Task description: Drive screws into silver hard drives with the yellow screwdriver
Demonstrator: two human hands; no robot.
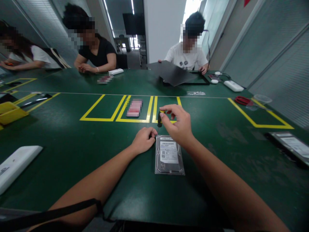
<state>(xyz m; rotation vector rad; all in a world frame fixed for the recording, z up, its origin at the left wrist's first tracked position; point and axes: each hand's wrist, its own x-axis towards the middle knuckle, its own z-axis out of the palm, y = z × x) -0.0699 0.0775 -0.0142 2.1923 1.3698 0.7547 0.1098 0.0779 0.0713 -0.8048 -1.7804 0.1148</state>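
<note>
Right grip (pixel 180 124) clamped on screwdriver (pixel 159 121), left grip (pixel 143 140) unclear beside hard drive (pixel 167 168), white label (pixel 169 153) illegible

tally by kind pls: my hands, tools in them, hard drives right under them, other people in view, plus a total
Hands: 2, left hand and right hand
Screwdriver: 1
Hard drive: 1
Other people: 3, leftmost person, middle person, rightmost person
Total: 7
</note>
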